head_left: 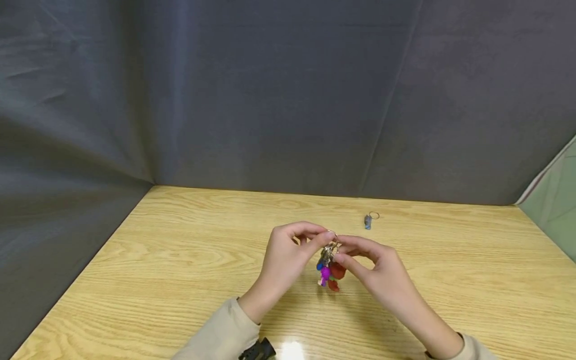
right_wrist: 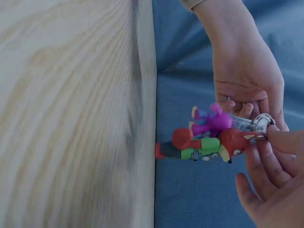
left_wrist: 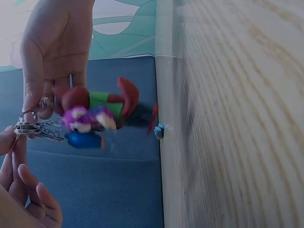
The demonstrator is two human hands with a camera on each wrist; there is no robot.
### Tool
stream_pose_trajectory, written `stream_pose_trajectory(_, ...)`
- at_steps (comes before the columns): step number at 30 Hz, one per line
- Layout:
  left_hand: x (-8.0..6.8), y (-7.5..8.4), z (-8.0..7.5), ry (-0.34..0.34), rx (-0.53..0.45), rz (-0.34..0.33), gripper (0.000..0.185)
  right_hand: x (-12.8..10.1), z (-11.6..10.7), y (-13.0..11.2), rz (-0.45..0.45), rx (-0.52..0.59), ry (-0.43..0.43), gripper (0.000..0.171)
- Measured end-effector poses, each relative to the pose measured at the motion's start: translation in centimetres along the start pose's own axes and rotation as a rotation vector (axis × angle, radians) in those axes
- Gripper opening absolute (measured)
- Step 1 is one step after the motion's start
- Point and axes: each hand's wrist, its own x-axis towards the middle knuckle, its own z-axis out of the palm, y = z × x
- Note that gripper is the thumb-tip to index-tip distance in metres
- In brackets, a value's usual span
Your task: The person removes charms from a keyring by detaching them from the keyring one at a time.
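Over the wooden table, my left hand [head_left: 288, 255] pinches a metal split ring [left_wrist: 28, 128] between thumb and fingertips. My right hand [head_left: 382, 270] pinches at the ring end of a red fox keychain [right_wrist: 218, 144], close beside the left fingertips. The fox figure has a green top and a red tail. Hanging along with it are a purple figure keychain [right_wrist: 213, 121] and a blue charm [left_wrist: 84, 140], with short metal chains [left_wrist: 50, 133] bunched at the ring. Fingers partly hide the ring in the head view.
A small grey-blue keychain [head_left: 368, 221] with its own ring lies on the table [head_left: 202, 240] beyond the hands. Dark cloth walls [head_left: 279, 100] stand behind and to the left. A black object [head_left: 258, 350] shows by the left sleeve.
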Motion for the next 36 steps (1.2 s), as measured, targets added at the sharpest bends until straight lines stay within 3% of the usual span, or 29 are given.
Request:
stream_pose_trajectory(9,-0.08,0.07,0.09,0.008,0.029,0.013,0.017,-0.24,0.46,-0.1,-0.119,-0.01,0.021,0.039)
stream_pose_trajectory(15,-0.08,0.1,0.03,0.016,0.032,0.007,0.018,-0.22,0.31,-0.35,-0.056,-0.015,0.125,0.019)
stream_pose_trajectory(19,-0.1,0.15,0.09,-0.013,0.007,0.029,0.015,-0.15,-0.05,-0.14,-0.07,-0.007,0.163,0.009)
stream_pose_trajectory(28,0.02,0.01,0.24,-0.086,-0.009,0.052,0.014,-0.19,-0.15,-0.01,-0.093,0.195,0.142,0.006)
stream_pose_trajectory(36,-0.11,-0.09,0.44,-0.202,0.039,0.019,0.015,-0.09,-0.36,0.21,-0.114,0.229,0.15,0.006)
